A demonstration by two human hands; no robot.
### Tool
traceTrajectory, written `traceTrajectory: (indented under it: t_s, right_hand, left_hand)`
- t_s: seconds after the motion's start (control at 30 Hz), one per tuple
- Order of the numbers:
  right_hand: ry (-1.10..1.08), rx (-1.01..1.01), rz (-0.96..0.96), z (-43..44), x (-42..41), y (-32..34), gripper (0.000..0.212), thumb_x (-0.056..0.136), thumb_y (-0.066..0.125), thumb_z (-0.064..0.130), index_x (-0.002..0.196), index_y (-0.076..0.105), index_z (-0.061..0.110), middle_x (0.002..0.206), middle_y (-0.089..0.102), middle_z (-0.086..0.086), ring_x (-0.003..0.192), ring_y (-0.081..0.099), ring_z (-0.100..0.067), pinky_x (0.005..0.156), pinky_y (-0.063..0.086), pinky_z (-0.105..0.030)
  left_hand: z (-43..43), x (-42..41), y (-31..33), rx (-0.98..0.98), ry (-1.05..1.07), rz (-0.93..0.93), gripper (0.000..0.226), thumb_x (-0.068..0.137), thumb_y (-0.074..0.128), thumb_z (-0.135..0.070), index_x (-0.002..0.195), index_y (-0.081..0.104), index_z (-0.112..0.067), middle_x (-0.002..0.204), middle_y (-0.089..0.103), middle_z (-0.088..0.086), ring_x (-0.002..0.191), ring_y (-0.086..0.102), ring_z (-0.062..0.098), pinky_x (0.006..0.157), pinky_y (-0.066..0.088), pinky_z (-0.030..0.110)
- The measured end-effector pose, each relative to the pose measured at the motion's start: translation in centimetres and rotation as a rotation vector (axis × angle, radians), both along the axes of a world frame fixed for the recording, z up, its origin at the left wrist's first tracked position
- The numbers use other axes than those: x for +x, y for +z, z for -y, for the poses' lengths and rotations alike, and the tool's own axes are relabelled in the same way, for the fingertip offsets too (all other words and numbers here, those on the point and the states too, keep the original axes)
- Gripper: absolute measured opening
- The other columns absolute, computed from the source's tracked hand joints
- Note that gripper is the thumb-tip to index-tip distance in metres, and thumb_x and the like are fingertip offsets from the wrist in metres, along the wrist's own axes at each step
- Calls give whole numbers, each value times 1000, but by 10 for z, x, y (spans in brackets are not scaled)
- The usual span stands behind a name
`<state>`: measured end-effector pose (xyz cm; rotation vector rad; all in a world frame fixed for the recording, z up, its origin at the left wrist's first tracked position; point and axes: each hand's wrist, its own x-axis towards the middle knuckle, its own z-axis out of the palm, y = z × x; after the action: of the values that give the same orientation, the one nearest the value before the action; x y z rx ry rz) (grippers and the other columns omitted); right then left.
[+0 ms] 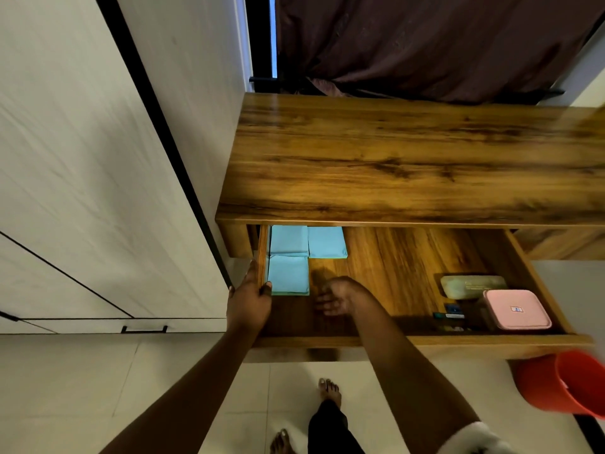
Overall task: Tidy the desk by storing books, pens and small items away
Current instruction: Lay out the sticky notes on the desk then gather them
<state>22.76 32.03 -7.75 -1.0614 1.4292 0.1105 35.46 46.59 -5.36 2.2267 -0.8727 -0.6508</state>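
The wooden desk point(409, 152) has its wide drawer point(425, 340) pulled out. Three light blue books point(288, 273) lie flat in the drawer's left end. At the right end sit a pink box point(515, 309), a greenish case point(471, 285) and some small dark items point(451, 314). My left hand point(250, 299) grips the drawer's left side wall, thumb inside by the nearest blue book. My right hand point(337, 294) hovers inside the drawer just right of that book, fingers relaxed and holding nothing.
A white wardrobe point(82, 191) with a black handle stands close on the left. An orange bucket point(563, 385) sits on the tiled floor under the drawer's right corner. A dark curtain point(425, 44) hangs behind the desk. My bare feet are below the drawer.
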Motion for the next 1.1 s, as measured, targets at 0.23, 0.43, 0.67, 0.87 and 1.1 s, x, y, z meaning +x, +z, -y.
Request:
traceTrajectory:
  t_s: [0.23,0.43,0.67,0.87,1.1]
  right_hand:
    - [-705,391,369,-29,-10,6,30,92,32,-2,118,45,-6,126,50,-22,123,48,-39,106,37,-51]
    - [-861,480,468,-43,11,19,29,89,36,-5,117,47,-6,124,53,-29,122,48,-43,106,38,-52]
    - [-763,422,507,-51,8,26,20,91,33,-5,100,51,-6,125,57,-24,117,55,-36,100,44,-44]
    - [-134,-321,201,-40,-52,49,18,98,40,17,104,58,15,107,64,-11,96,61,-24,81,47,-35]
    - [325,-1242,-395,-42,-213,12,51,95,26,46,115,60,15,114,64,-8,112,57,-27,110,27,-48]
  left_hand:
    - [-1,0,-1,-5,0,22,56,99,44,-28,150,20,-23,144,46,9,131,42,34,113,28,51]
    - [-2,2,-6,-26,-8,21,56,98,45,-29,149,23,-22,137,51,12,126,46,36,110,32,52]
    - [-1,8,-18,-64,-17,10,54,97,45,-30,147,27,-22,133,56,11,122,52,35,109,33,53]
    - [-7,-9,-4,-79,-210,438,62,98,41,-33,151,12,-18,156,23,3,145,16,21,119,4,42]
    - [-13,-127,-9,-43,-599,601,57,97,22,-49,144,35,-19,147,42,1,140,27,15,117,7,45]
